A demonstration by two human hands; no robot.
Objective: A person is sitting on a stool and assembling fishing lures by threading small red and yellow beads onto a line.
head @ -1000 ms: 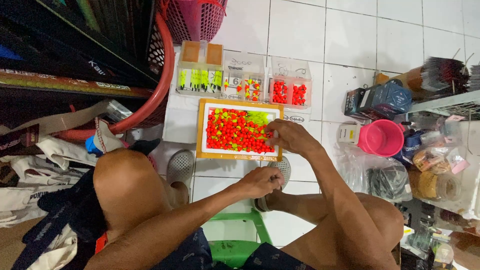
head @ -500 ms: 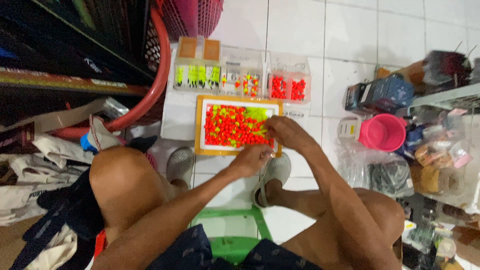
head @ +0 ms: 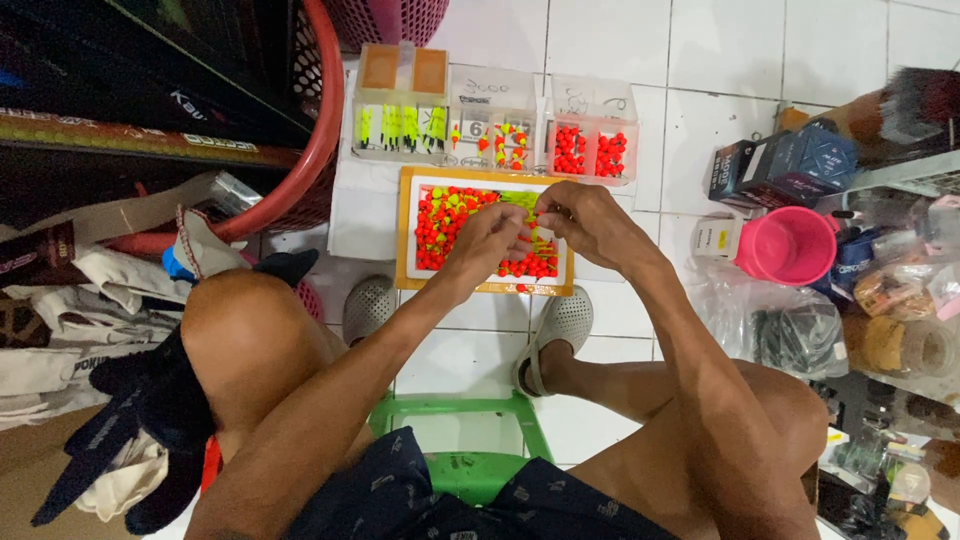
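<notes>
Both hands, left hand point(head: 490, 235) and right hand point(head: 580, 215), meet over the orange tray point(head: 410, 215) of red-and-yellow floats point(head: 445, 225) on the floor, fingers pinching one small piece; most floats lie unsorted, while three clear boxes point(head: 495, 120) behind hold sorted ones.

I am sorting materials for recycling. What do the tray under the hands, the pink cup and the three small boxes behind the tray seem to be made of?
Tray: probably wood or board, a matte orange-brown rim around a white inside.
Pink cup: likely plastic, one even colour, smooth.
Three small boxes: clear plastic, since their contents show through the walls.
</notes>
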